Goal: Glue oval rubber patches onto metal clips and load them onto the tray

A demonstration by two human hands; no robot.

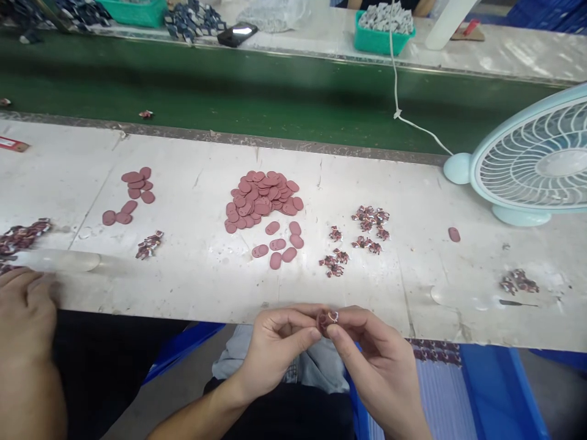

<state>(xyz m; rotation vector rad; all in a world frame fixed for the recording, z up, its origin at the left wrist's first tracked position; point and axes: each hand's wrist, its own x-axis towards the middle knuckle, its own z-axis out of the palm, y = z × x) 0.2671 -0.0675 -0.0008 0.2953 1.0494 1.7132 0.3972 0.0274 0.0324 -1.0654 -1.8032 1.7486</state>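
Just over the table's front edge, my left hand (275,351) pinches a reddish-brown oval disc (321,324) between thumb and fingers. Against it, my right hand (378,360) grips a small brown figurine (333,316) with white details. The two pieces meet between my fingertips; whether they are joined I cannot tell. Beyond my hands lies a heap of the same oval discs (261,201), with several loose discs (277,244) in front of it. To its right, small brown figurines (371,220) lie in loose clusters.
A pale blue fan (541,159) stands at the right. A clear bottle with a dark thin tip (463,298) lies near the front edge. Another person's hand (27,305) rests at the left beside a bottle (68,261). Below right is a blue crate (499,391). Behind runs a green belt (192,88).
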